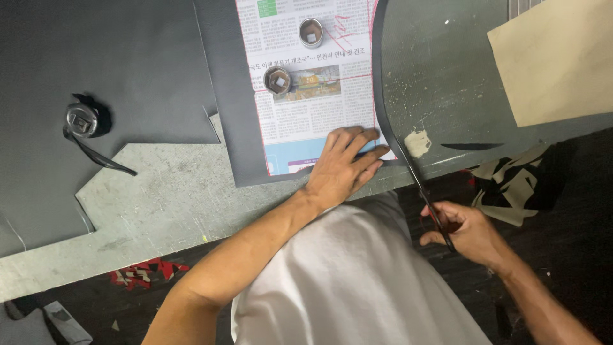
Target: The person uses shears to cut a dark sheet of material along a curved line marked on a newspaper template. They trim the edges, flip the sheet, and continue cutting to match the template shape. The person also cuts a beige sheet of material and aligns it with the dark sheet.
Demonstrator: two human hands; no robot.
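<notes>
My left hand (345,163) lies flat, fingers spread, on the near corner of a newspaper sheet (306,108) that rests on a dark grey sheet (233,108). My right hand (463,231) grips the handles of black scissors (424,191) just off the table's front edge. The blades point up along the right edge of the newspaper, at the grey sheet's near right corner. A thin curved strip (378,70) of the dark material stands away from the cut line above the blades.
Two metal sockets (278,80) (311,32) weigh down the newspaper. A third socket (82,120) sits on a larger black sheet (96,70) at left. A tan sheet (562,57) lies at top right. Offcuts (511,182) lie on the floor at right, beside the grey worktable (172,198).
</notes>
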